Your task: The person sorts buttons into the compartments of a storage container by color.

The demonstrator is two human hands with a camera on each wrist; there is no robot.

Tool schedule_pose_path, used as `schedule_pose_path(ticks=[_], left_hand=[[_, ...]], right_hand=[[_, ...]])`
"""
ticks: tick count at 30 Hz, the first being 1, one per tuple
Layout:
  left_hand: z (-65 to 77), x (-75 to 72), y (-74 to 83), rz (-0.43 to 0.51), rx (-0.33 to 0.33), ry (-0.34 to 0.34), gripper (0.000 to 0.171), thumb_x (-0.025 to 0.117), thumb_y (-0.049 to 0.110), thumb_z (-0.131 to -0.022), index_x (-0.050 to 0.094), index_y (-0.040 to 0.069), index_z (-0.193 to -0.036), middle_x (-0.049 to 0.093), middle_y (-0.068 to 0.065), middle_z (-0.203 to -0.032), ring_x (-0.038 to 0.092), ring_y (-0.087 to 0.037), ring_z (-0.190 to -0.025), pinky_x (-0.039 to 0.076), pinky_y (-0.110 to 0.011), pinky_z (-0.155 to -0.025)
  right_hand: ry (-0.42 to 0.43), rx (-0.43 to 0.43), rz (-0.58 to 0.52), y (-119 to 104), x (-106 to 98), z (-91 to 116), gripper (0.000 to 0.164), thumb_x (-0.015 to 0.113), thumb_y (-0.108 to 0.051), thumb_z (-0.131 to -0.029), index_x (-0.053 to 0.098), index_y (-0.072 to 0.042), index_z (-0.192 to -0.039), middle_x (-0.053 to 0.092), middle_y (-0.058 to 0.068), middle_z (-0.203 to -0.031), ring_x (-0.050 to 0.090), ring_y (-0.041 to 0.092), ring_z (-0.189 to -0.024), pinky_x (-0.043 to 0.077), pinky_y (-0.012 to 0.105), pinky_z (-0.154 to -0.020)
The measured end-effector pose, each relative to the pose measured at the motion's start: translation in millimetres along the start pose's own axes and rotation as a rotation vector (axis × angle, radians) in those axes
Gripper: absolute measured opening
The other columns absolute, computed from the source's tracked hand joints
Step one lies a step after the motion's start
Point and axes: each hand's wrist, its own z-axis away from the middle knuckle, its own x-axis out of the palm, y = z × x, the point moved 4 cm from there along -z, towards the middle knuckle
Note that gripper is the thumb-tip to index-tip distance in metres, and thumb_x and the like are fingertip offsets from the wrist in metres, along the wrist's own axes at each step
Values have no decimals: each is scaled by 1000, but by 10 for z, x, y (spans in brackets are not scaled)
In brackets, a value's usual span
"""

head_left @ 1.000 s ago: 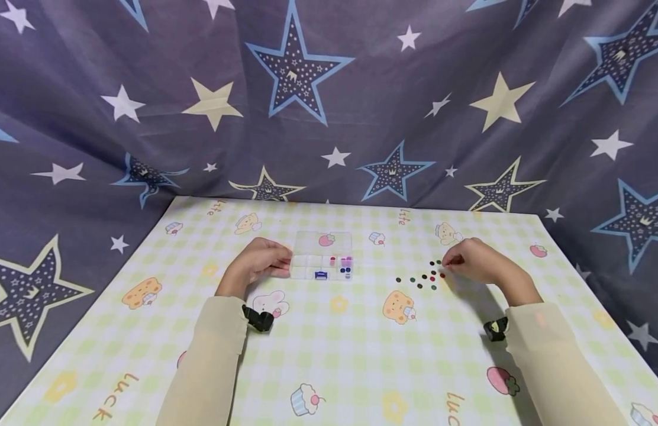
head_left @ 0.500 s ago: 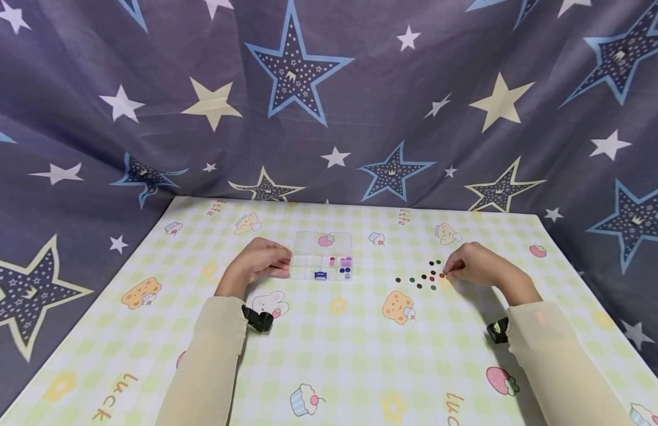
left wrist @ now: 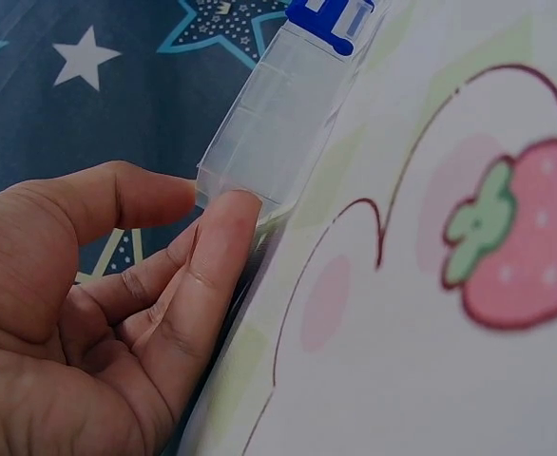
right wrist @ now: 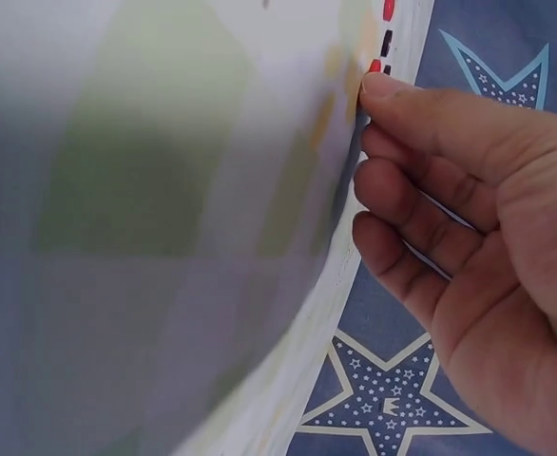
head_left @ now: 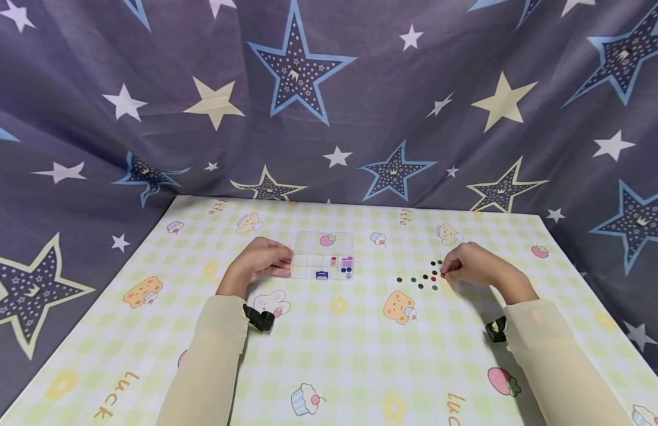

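A clear compartment box point(head_left: 299, 273) lies with its lid point(head_left: 307, 241) open to the back. My left hand point(head_left: 261, 260) pinches its left end; in the left wrist view thumb and finger meet the box's corner point(left wrist: 269, 114). Pink, purple, red and blue beads sit in its right-hand compartments. At the right, the fingertips of my right hand point(head_left: 475, 264) are on a small red bead point(head_left: 443, 275) at the edge of a loose group. Close up, that red bead point(right wrist: 374, 66) shows at my thumb tip; the index fingertip is mostly hidden.
Several small black, green and red beads point(head_left: 425, 277) lie scattered just left of my right hand. A blue latch point(head_left: 322, 275) is on the box's front. A checked, cartoon-print cloth point(head_left: 339, 355) covers the table, and a star-patterned curtain point(head_left: 361, 106) hangs behind it.
My right hand has shifted slightly down and toward the front, from beside a green bead to the red bead. The left hand and the box have stayed in place.
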Motion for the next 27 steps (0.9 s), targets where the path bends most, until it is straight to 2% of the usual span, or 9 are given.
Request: schedule_pose_path(ticks=[15, 27], left_hand=[[-4, -4, -2, 1, 5, -5, 33, 65, 5, -96, 63, -14, -124, 68, -13, -88, 68, -18, -72, 67, -30, -74], [-20, -4, -5, 10, 16, -11, 37, 65, 4, -96, 60, -16, -127, 67, -13, -88, 68, -17, -72, 67, -29, -71]], right_hand=[[-64, 0, 7, -14, -31, -80, 15, 79, 2, -84, 76, -12, -81, 70, -7, -75, 61, 9, -68, 53, 23, -62], [-147, 41, -18, -55, -37, -130, 15, 74, 6, -86, 74, -9, -83, 69, -2, -76, 59, 12, -67, 51, 26, -60]])
